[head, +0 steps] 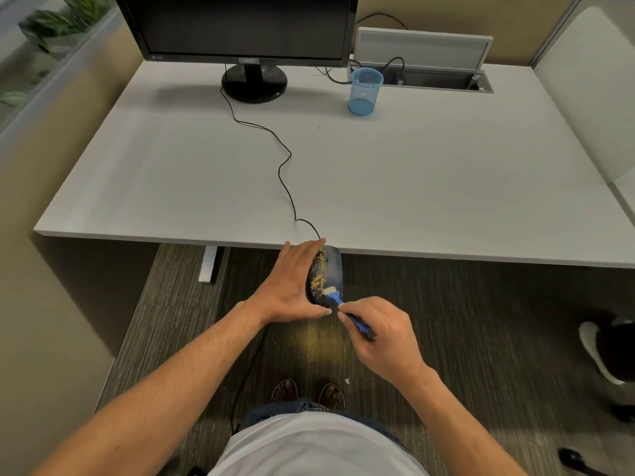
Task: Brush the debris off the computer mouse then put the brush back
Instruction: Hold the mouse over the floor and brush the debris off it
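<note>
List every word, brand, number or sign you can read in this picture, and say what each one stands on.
No text can be read with certainty.
Monitor, lower bezel centre: a small logo, too blurred to read.
Monitor, lower bezel left corner: a tiny mark, too small to read.
Computer mouse, brush, blue mesh cup and desk: no lettering visible.

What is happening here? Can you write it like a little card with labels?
left hand: holds the mouse off the desk's front edge
right hand: pinches the blue brush
bristles: touching the mouse
debris: yellow specks on the mouse
blue mesh cup: on the desk, by the monitor
</note>
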